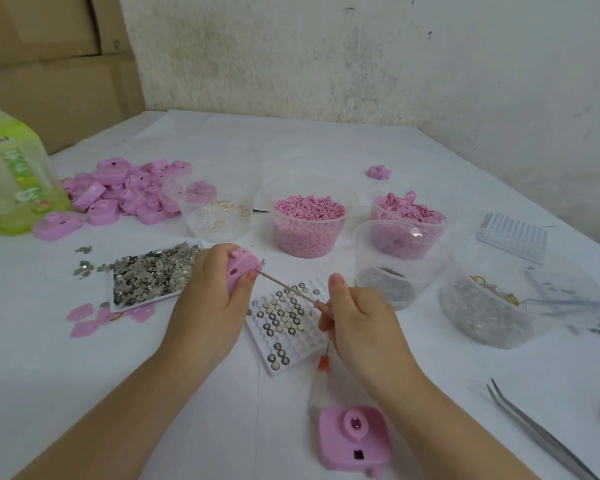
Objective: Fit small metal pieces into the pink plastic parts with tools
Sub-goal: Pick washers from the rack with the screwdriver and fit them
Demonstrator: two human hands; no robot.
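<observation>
My left hand (211, 306) grips a pink plastic part (241, 270) above the table. My right hand (362, 323) pinches a thin stick tool (286, 289) whose tip meets the edge of that part, where a small metal piece sits. Below both hands lies a white tray (312, 344) with round metal discs in its cells. To the left lies a flat tray of small metal pieces (153, 275). A second pink part (354, 439) rests on the table near me.
A heap of pink parts (125, 194) and a green bottle (13, 178) stand at the left. Several clear cups, one of pink pellets (309, 220), stand behind. Tweezers (541, 434) lie at the lower right. A small orange-tipped tool (324, 362) lies under my right hand.
</observation>
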